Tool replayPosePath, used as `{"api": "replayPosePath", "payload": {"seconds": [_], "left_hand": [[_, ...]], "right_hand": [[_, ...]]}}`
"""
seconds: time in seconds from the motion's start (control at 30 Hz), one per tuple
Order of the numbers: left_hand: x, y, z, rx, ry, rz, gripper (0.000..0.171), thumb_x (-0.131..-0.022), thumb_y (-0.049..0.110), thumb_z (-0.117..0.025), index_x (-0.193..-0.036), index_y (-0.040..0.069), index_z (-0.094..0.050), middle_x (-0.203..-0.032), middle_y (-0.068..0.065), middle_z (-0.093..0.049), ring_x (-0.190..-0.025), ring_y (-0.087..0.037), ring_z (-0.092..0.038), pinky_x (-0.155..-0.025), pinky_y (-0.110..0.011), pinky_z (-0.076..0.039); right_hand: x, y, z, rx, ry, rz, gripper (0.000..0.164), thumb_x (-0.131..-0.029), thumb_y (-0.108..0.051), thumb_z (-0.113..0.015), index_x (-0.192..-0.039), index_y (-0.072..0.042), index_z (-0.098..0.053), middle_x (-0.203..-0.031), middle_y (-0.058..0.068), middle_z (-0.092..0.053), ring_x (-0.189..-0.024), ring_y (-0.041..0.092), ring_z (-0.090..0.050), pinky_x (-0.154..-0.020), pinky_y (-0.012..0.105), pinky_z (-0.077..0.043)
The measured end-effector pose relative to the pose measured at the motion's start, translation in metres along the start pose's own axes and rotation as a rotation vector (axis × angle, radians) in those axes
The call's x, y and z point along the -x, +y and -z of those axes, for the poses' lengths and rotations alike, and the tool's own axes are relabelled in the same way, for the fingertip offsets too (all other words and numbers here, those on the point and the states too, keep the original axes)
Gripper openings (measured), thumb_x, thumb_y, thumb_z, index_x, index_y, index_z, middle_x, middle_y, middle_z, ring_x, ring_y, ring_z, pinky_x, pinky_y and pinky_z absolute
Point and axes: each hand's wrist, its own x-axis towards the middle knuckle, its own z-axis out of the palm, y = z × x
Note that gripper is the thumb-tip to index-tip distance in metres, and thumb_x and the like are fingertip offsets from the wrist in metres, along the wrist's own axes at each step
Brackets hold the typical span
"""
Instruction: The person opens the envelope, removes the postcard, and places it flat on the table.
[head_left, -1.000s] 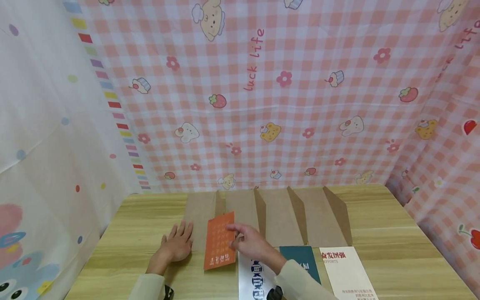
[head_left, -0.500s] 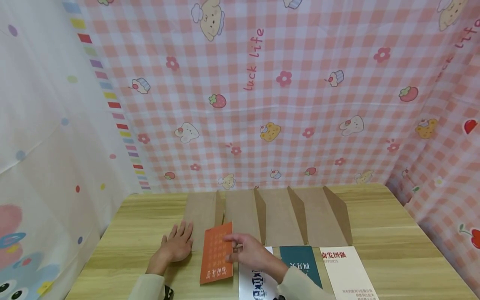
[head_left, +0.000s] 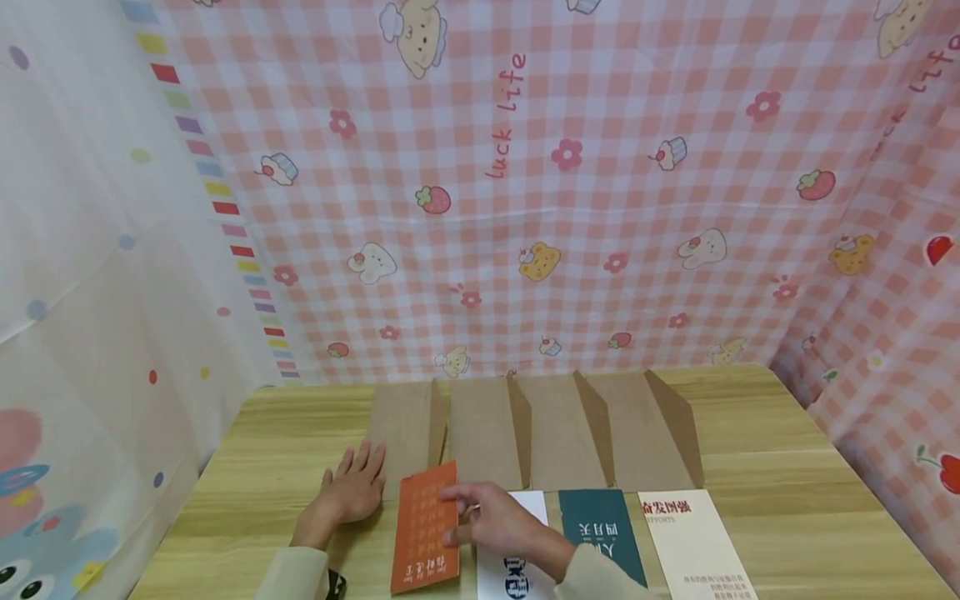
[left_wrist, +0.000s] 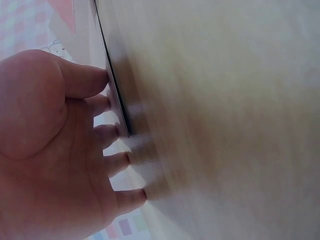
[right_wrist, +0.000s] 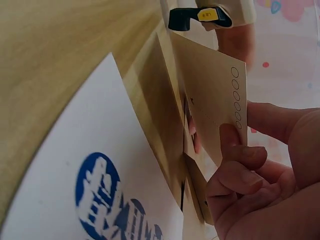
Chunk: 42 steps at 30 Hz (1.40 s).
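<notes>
My right hand [head_left: 504, 523] pinches the right edge of an orange postcard [head_left: 424, 529] between thumb and fingers. The card is tilted, its near end toward me. Seen from the right wrist, the pale back of this postcard [right_wrist: 207, 85] carries a row of small circles, with the thumb on one face and curled fingers on the other. My left hand [head_left: 351, 492] lies palm down with fingers spread, at the left edge of the leftmost brown envelope [head_left: 401, 417]. In the left wrist view, the left hand's fingertips [left_wrist: 125, 159] press at the envelope's edge and the wooden tabletop.
Several brown envelopes with raised flaps stand in a row at the back, among them the rightmost envelope [head_left: 648, 433]. Nearer me lie a white card with blue print [head_left: 534, 504], a teal card [head_left: 600, 525] and a cream card [head_left: 693, 546]. Patterned cloth [head_left: 525, 208] hangs behind the table.
My right hand has drawn the orange postcard toward me and slightly left, off the envelopes' near edges. The left hand has stayed in place.
</notes>
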Motion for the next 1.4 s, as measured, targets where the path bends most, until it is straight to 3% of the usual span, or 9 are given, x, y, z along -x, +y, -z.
{"api": "replayPosePath", "payload": {"seconds": [0.4, 0.6, 0.87, 1.03, 1.23, 1.4], "left_hand": [[-0.001, -0.001, 0.001, 0.010, 0.002, 0.003, 0.055, -0.106, 0.018, -0.036, -0.156, 0.001, -0.023, -0.162, -0.027, -0.013, -0.147, -0.051, -0.008, -0.110, -0.075, -0.008], [-0.006, -0.008, -0.005, 0.013, -0.004, 0.006, 0.056, -0.106, 0.021, -0.031, -0.157, 0.002, -0.019, -0.163, -0.024, -0.008, -0.149, -0.048, -0.004, -0.111, -0.074, -0.007], [-0.001, -0.001, 0.000, 0.013, 0.005, -0.001, 0.055, -0.105, 0.018, -0.038, -0.155, -0.001, -0.024, -0.161, -0.028, -0.014, -0.147, -0.051, -0.009, -0.109, -0.075, -0.009], [0.000, 0.000, 0.000, -0.007, -0.003, 0.002, 0.054, -0.107, 0.019, -0.036, -0.156, -0.001, -0.024, -0.161, -0.028, -0.013, -0.147, -0.051, -0.009, -0.110, -0.074, -0.011], [0.001, 0.000, 0.000, -0.001, -0.002, 0.006, 0.054, -0.106, 0.018, -0.035, -0.156, 0.000, -0.024, -0.161, -0.028, -0.013, -0.147, -0.051, -0.009, -0.110, -0.074, -0.010], [0.002, 0.002, 0.001, 0.007, -0.004, 0.005, 0.054, -0.106, 0.018, -0.036, -0.156, 0.000, -0.024, -0.161, -0.028, -0.013, -0.147, -0.051, -0.009, -0.110, -0.074, -0.009]], "right_hand": [[0.003, 0.002, -0.009, 0.034, -0.010, -0.051, 0.050, -0.077, -0.004, -0.083, -0.124, -0.011, -0.068, -0.088, 0.000, -0.060, -0.076, 0.014, -0.054, -0.067, 0.024, -0.043], [0.004, 0.004, -0.012, 0.105, -0.020, -0.063, 0.049, -0.078, -0.008, -0.083, -0.123, -0.014, -0.069, -0.089, -0.004, -0.062, -0.081, 0.012, -0.053, -0.075, 0.027, -0.042], [0.006, 0.008, -0.014, 0.126, -0.025, -0.082, 0.048, -0.078, -0.009, -0.083, -0.123, -0.015, -0.069, -0.086, -0.004, -0.062, -0.077, 0.011, -0.052, -0.073, 0.026, -0.039], [0.007, 0.009, -0.014, 0.122, -0.054, -0.095, 0.042, -0.084, -0.008, -0.078, -0.124, -0.013, -0.068, -0.086, -0.003, -0.061, -0.076, 0.011, -0.052, -0.070, 0.025, -0.040], [0.010, 0.013, -0.014, 0.153, -0.059, -0.027, 0.034, -0.089, -0.001, -0.065, -0.122, -0.009, -0.069, -0.082, -0.004, -0.057, -0.073, 0.007, -0.051, -0.069, 0.022, -0.043], [0.010, 0.014, -0.014, 0.178, -0.055, -0.021, 0.034, -0.089, 0.000, -0.064, -0.122, -0.010, -0.069, -0.082, -0.005, -0.056, -0.074, 0.006, -0.050, -0.069, 0.023, -0.042]]}}
